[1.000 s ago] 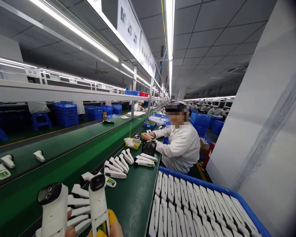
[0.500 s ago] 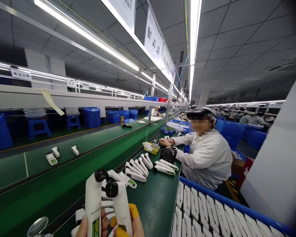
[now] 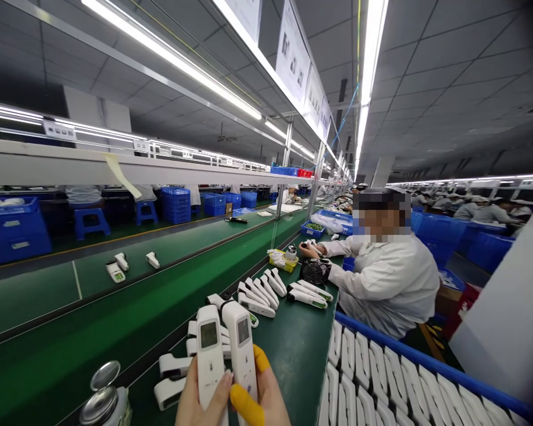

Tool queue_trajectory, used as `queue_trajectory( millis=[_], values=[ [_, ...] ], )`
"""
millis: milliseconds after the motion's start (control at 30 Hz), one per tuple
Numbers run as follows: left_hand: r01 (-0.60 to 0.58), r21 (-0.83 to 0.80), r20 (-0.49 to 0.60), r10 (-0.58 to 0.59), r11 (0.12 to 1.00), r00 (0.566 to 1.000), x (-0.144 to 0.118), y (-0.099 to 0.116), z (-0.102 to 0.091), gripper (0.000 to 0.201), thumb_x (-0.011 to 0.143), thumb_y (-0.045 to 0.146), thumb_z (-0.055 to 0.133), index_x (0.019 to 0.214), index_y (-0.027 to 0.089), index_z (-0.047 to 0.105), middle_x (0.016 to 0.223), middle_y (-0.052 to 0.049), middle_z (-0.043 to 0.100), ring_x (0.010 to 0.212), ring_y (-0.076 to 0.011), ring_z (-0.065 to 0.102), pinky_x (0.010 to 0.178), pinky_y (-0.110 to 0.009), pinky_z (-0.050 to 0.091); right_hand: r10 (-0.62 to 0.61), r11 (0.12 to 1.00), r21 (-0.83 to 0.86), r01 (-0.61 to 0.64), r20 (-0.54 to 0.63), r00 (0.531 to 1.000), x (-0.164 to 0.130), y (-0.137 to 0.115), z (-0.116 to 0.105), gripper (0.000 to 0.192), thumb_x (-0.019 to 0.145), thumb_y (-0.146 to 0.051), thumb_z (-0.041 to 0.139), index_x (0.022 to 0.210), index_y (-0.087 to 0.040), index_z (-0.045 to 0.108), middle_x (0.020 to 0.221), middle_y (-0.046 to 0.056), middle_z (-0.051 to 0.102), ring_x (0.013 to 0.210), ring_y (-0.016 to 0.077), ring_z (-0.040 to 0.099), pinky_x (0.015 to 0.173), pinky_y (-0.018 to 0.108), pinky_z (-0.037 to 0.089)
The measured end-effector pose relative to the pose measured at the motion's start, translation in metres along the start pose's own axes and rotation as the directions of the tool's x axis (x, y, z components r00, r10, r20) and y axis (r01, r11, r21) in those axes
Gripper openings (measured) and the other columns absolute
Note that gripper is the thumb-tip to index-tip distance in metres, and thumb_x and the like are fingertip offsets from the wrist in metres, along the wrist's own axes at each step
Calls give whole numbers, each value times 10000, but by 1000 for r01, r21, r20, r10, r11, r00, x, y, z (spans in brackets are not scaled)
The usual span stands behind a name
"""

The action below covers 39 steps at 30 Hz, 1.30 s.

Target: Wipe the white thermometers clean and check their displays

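- Two white handheld thermometers, left one [image 3: 209,349] and right one [image 3: 242,346], held upright side by side at bottom centre, touching or nearly so, grey display windows turned to the camera — likely so both screens read at one glance.
- Left hand [image 3: 202,402] wraps the left thermometer low on its body, fingers curled over the front; closed grip.
- Right hand [image 3: 262,396] grips the right thermometer, thumb and forefinger in yellow finger cots [image 3: 246,405], thumb pressed on the lower front of the casing — probably for grip or to keep marks off the plastic.
- Both hands close together, raised just above the green desk [image 3: 293,349], wrists cut off by the frame edge, so arm pose cannot be told.
- More white thermometers [image 3: 177,373] lie loose on the desk just beyond the hands; further rows [image 3: 260,296] lie fanned up the desk.
- Blue tray [image 3: 426,364] at right holds white casings [image 3: 373,390] packed on edge in rows, within reach of the right hand.
- Metal can [image 3: 102,399] stands at lower left by the conveyor belt [image 3: 93,331].
- A co-worker [image 3: 386,278] in white sits further along, hands at a small black fan [image 3: 314,272] and yellow tray [image 3: 284,260]; well apart from the wearer's hands.
- Three units [image 3: 128,263] ride the far belt.
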<state>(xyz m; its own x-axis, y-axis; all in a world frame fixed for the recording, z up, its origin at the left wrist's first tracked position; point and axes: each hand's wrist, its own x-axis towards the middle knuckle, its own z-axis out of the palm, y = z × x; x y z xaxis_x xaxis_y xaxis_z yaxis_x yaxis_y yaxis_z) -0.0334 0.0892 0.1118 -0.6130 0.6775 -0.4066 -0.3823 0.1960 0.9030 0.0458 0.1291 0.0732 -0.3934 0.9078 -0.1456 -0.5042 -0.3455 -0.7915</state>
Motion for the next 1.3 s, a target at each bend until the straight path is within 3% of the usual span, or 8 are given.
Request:
queue_trajectory(
  millis=[133, 267, 433, 567, 733, 900, 1033, 1300],
  values=[
    [5, -190, 65, 7, 982, 998, -14, 2, 4, 644, 646, 455, 699, 1171, 229, 403, 1189, -117, 546, 1082, -291, 530, 871, -367, 455, 20, 995, 98, -19, -1, 1000, -8, -3, 5, 654, 552, -384, 812, 1108, -193, 525, 1094, 104, 647, 999, 285, 606, 900, 405, 449],
    [37, -253, 145, 0, 967, 989, -21, 1, 4, 670, 688, 414, 686, 1235, 247, 337, 1232, -109, 526, 1100, -271, 524, 868, -363, 479, 148, 989, 26, -146, -62, 987, -17, -4, 0, 695, 650, -428, 743, 1242, -207, 451, 1132, 106, 633, 1018, 293, 596, 903, 439, 457],
    [-31, -220, 211, 79, 975, 974, -28, 1, 4, 611, 719, 406, 659, 1219, 223, 360, 1196, -113, 561, 1079, -264, 543, 857, -372, 494, 26, 995, -90, -35, -101, 995, -26, 7, -19, 670, 703, -394, 702, 1300, -249, 436, 1182, 67, 614, 1099, 275, 549, 948, 397, 434],
    [-61, -205, 230, 109, 977, 967, -30, 0, 2, 604, 713, 388, 668, 1206, 207, 371, 1169, -122, 584, 1036, -267, 573, 842, -387, 502, 21, 998, -59, -26, -88, 996, -29, 16, -27, 709, 667, -390, 723, 1301, -230, 449, 1130, 83, 645, 1064, 302, 570, 926, 427, 449],
    [-70, -198, 243, 118, 978, 963, -29, -3, 0, 570, 732, 370, 648, 1207, 215, 375, 1167, -124, 586, 1025, -280, 583, 814, -393, 513, -1, 999, -42, -1, -56, 998, -34, 13, -22, 712, 687, -372, 707, 1322, -243, 412, 1214, 84, 596, 1089, 291, 560, 956, 430, 424],
    [-65, -307, 254, 147, 950, 956, -34, -4, 0, 582, 723, 294, 660, 1218, 235, 360, 1174, -106, 590, 1053, -286, 572, 833, -399, 503, 41, 996, 73, -44, 40, 998, -39, 0, -11, 719, 709, -338, 694, 1341, -271, 357, 1225, 74, 590, 1113, 279, 548, 964, 447, 415],
    [-6, -387, 323, 141, 922, 936, -35, -4, -1, 614, 717, 183, 643, 1246, 258, 340, 1197, -85, 580, 1086, -282, 550, 857, -396, 490, 86, 980, 178, -89, 27, 996, -44, -7, -7, 687, 663, -315, 719, 1286, -274, 432, 1190, 65, 615, 1100, 287, 559, 978, 470, 400],
    [-41, -357, 419, 199, 933, 886, -34, -8, -6, 627, 770, 195, 611, 1305, 276, 294, 1252, -97, 538, 1111, -291, 530, 830, -386, 505, 45, 991, 121, -54, 77, 996, -47, -18, -5, 468, 725, -298, 644, 1179, -306, 534, 1246, 25, 579, 1195, 266, 478, 1021, 465, 342]
  ],
)
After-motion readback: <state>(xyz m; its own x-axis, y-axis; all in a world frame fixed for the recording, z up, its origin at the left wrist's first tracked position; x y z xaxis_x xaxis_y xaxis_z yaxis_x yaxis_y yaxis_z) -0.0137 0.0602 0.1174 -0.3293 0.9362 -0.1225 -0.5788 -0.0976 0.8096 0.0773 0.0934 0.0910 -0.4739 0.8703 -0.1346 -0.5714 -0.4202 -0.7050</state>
